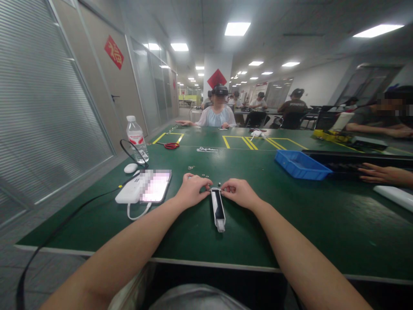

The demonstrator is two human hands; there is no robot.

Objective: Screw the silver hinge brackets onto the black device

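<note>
Green matting is covering the worktable (306, 232), and a slim white-and-black device (218, 209) is lying flat on it near the front edge, its length running away from the person. The left hand (192, 190) and the right hand (240, 192) are meeting at the far end of this device, one on each side. Both hands are curling in narrow, with the fingertips pinching that end between them; what exactly is sitting under the fingertips is too small to tell. Both forearms are reaching in from the near edge of the table.

Just beyond the hands, a few tiny metal parts (204, 175) are lying scattered on the mat. To the left, a phone (156, 186) with a lit screen is lying beside a white power bank (128, 193), the two sitting side by side, and a white cable (137, 214) is looping out in front of them. Farther left, a small white oval object (130, 168) is resting near a water bottle (137, 138) that is standing upright. Red-handled scissors (171, 145) are lying well beyond, towards the middle of the table.

To the right, a blue tray (301, 165) is sitting well apart from the device, and a co-worker's hand (383, 175) is resting on the table past it. Another person (217, 115) is sitting at the far end of the table, facing this way
</note>
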